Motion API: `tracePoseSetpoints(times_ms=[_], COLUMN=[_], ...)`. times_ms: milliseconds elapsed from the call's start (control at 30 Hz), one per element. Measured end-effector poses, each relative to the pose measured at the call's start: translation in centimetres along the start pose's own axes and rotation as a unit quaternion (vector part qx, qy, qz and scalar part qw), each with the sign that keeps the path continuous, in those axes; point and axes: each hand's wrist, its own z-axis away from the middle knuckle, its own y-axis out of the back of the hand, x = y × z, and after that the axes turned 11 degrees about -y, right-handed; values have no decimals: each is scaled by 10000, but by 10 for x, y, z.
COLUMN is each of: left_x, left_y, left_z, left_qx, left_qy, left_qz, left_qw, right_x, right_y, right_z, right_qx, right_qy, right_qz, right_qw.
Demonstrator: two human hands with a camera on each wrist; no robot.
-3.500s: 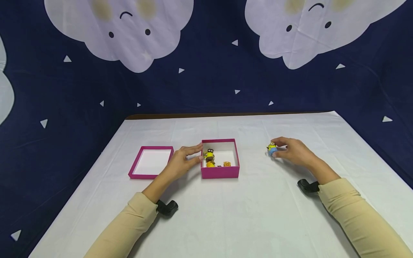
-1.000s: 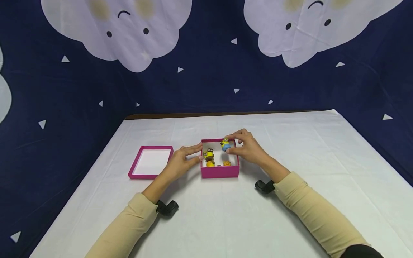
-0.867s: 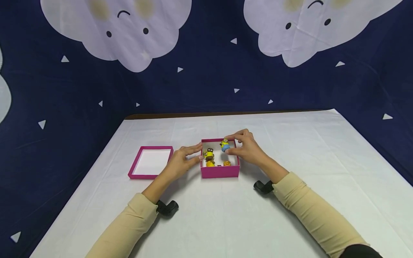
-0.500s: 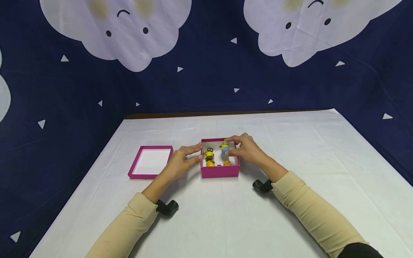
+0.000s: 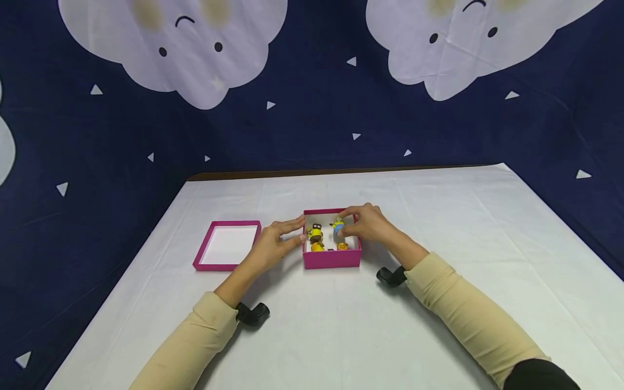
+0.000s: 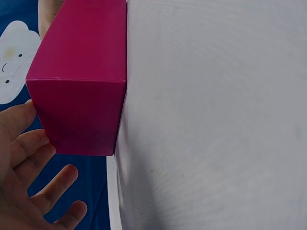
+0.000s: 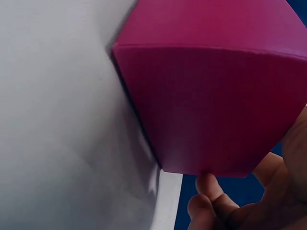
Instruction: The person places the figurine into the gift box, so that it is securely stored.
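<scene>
A pink box (image 5: 331,260) with a white inside stands at mid-table in the head view; its outer walls fill much of both wrist views (left wrist view: box (image 6: 79,115); right wrist view: box (image 7: 211,105)). The left hand (image 5: 272,246) touches the box's left wall with spread fingers. Over the right wall reaches the right hand (image 5: 372,225), pinching a yellow and blue figure (image 5: 338,228) low inside the box. A yellow figure with dark goggles (image 5: 316,234) lies at the box's left, above another yellow piece (image 5: 317,247). An orange-yellow piece (image 5: 343,246) is near the front wall, which partly hides it.
A pink-rimmed lid (image 5: 216,267), white inside, lies on the white-covered table (image 5: 312,336) left of the box, just beyond the left hand. Behind the table hangs a dark blue cloth (image 5: 312,135) with clouds and small triangles.
The right hand has carried the yellow and blue figure left from the table's right side to the box, then lowered it inside. The left hand has stayed at the box's left wall.
</scene>
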Motion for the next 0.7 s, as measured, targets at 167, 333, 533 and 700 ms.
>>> tracePoseSetpoints(times_ms=[167, 333, 533, 700], left_x=[0, 1, 2, 2], left_y=[0, 1, 1, 1], left_z=[0, -1, 0, 0], left_qx=[-1, 5, -5, -30], left_qy=[-4, -44, -10, -33], left_qz=[9, -12, -22, -47], left_qw=[10000, 10000, 10000, 10000], right_x=[-3, -6, -10, -11], right_y=[2, 3, 4, 5], right_z=[-1, -3, -3, -1], right_qx=[-35, -43, -180, -276], right_qy=[-5, 41, 41, 11], right_qz=[277, 458, 612, 764], right_qw=[9996, 9989, 9980, 9967])
